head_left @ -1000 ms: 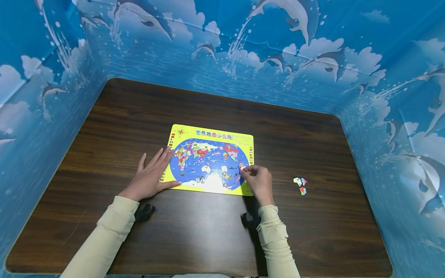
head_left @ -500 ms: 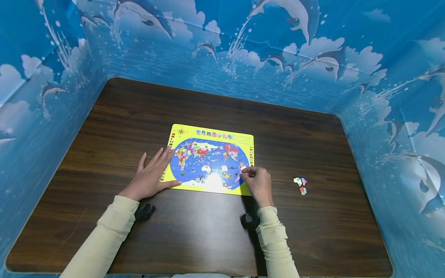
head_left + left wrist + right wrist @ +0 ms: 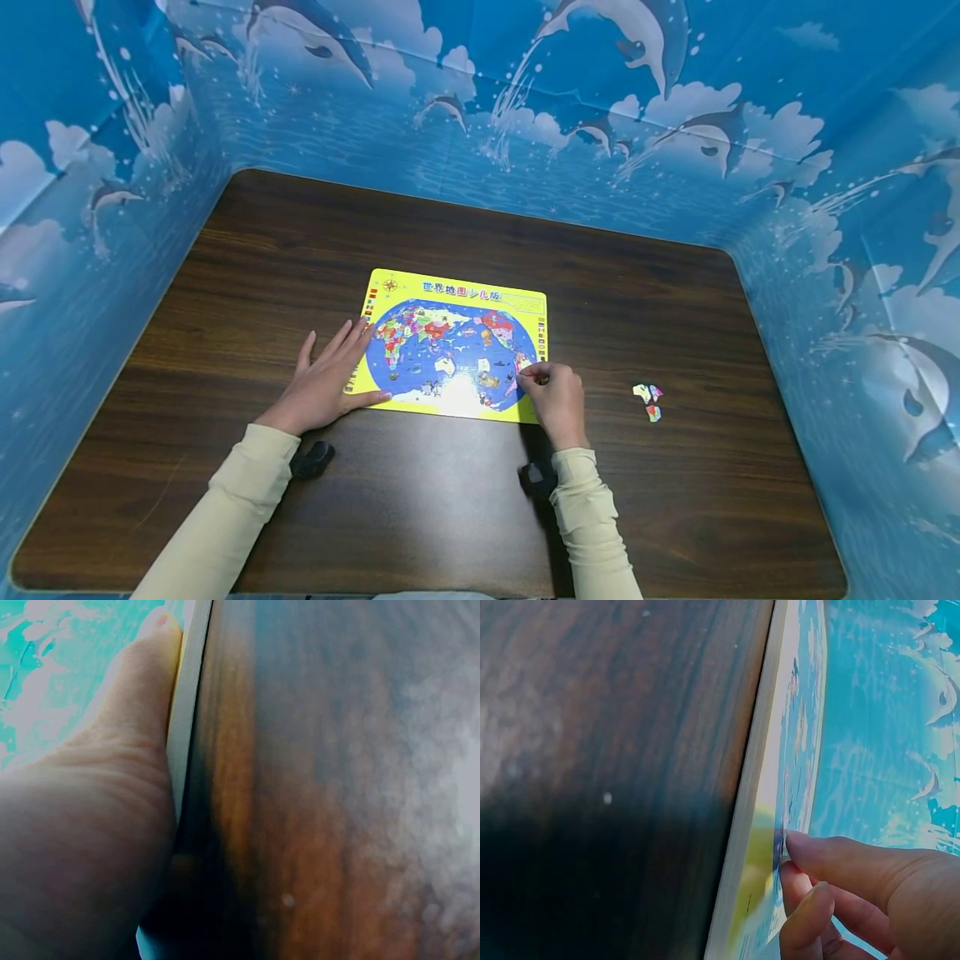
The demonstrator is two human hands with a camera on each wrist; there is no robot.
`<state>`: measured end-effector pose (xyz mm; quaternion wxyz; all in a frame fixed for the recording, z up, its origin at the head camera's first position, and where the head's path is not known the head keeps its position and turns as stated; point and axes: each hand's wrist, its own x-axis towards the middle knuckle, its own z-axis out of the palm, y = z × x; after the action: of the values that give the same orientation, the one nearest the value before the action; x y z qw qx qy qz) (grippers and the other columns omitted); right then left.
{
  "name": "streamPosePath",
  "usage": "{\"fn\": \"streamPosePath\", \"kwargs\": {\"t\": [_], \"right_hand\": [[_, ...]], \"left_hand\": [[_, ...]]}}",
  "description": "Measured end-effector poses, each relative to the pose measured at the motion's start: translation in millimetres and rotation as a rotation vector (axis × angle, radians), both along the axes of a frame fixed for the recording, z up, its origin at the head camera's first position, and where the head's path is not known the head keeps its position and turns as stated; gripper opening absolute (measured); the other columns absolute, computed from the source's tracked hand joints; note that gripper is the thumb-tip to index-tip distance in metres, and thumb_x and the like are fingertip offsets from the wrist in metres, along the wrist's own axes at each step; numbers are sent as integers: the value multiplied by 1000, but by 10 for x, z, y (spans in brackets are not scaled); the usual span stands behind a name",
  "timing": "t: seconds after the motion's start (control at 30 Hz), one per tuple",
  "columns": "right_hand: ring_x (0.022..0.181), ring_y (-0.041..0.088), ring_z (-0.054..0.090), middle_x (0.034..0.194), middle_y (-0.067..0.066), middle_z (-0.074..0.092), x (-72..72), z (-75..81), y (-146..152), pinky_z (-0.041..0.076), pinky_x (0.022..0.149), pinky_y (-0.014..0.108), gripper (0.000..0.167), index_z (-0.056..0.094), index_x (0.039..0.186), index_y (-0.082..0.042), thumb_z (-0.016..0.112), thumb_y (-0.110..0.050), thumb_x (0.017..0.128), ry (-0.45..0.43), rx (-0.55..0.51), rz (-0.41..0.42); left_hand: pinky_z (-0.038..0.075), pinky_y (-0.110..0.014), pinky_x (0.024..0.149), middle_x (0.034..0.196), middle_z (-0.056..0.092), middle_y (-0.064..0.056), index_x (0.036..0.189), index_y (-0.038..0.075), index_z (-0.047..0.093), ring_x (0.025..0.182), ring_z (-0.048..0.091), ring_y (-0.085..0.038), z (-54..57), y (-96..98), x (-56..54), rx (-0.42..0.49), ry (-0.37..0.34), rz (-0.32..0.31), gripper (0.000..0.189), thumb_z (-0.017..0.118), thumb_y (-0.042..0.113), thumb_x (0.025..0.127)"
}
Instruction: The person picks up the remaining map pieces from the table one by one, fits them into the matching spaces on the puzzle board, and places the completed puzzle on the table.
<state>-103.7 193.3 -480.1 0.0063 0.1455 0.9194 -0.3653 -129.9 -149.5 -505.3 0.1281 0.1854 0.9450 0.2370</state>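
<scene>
A yellow-bordered world map puzzle (image 3: 480, 413) lies on the brown table. My left hand (image 3: 322, 387) rests spread on its left edge; in the left wrist view the thumb (image 3: 142, 675) lies along the board's near edge. At the board's right side, my right hand (image 3: 557, 398) pinches a small puzzle piece between thumb and forefinger over the South America area. The fingers mostly hide that piece. In the right wrist view the fingertips (image 3: 802, 844) are right at the board's printed face.
Three loose puzzle pieces, among them a white one (image 3: 642, 391) and a red-and-green one (image 3: 653, 413), lie on the table to the right. A blue dolphin-print cloth (image 3: 480, 125) surrounds the table (image 3: 420, 517) at the back and sides.
My right hand has shifted very slightly downward and tilted at the same spot on the board. My left hand and the loose pieces stay where they were.
</scene>
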Motion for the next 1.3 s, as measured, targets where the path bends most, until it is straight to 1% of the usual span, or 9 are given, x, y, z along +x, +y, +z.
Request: {"fn": "streamPosePath", "kwargs": {"t": [0.17,0.3,0.4,0.57,0.67,0.87,1.07,1.2,1.3], "right_hand": [[71,21,59,83,9,71,12,-12,5,47,60,28,10,78,91,-2,80,-12,92,18,-2,3],[74,22,62,87,10,73,37,-16,30,49,61,27,13,78,93,-1,79,-14,94,58,-11,-10],[73,23,61,84,9,72,56,-12,49,47,60,28,13,77,92,-2,81,-14,92,76,-21,-4],[70,19,57,79,5,67,78,-13,31,45,58,27,17,75,89,-3,86,-16,87,31,-46,46],[69,19,57,78,5,67,82,-28,16,46,59,27,17,75,88,-3,87,-16,86,19,-50,54],[68,18,57,77,5,66,86,-40,16,44,58,27,17,74,85,-4,86,-16,86,21,-33,55],[69,19,57,78,6,67,94,-56,30,44,57,26,16,74,87,-3,82,-17,91,51,-39,35],[68,19,57,77,6,67,88,-76,44,45,57,26,14,74,87,-2,80,-13,92,67,-27,24],[67,19,57,77,7,67,85,-80,52,45,57,26,13,75,87,-2,80,-13,93,62,-30,24]], "left_hand": [[-13,-68,119,173,8,-16,166,8,14,159,3,-39,0,-2,0,0,-3,3,113,72,63,88],[-12,-68,119,173,8,-16,166,8,14,159,3,-39,0,-1,1,-2,-4,4,113,73,63,87],[-13,-68,119,173,8,-16,166,8,13,159,3,-39,4,-7,4,3,-1,6,113,73,63,87],[-14,-67,119,173,7,-16,167,9,12,159,2,-38,9,-24,2,8,3,5,113,72,64,88],[-13,-67,119,173,7,-15,167,9,12,159,2,-38,3,-20,-3,10,-1,2,113,71,65,88],[-13,-68,119,173,7,-16,166,8,13,159,2,-39,16,-9,1,3,-18,8,113,72,64,88],[-13,-68,119,173,8,-17,166,8,13,159,2,-39,25,-6,0,5,-14,4,113,72,63,88],[-13,-68,119,173,8,-17,166,8,13,159,2,-39,17,-3,-5,3,-13,3,113,72,64,88],[-13,-68,119,173,8,-17,166,8,13,159,2,-39,1,0,-10,-1,-11,4,113,72,64,88]]}}
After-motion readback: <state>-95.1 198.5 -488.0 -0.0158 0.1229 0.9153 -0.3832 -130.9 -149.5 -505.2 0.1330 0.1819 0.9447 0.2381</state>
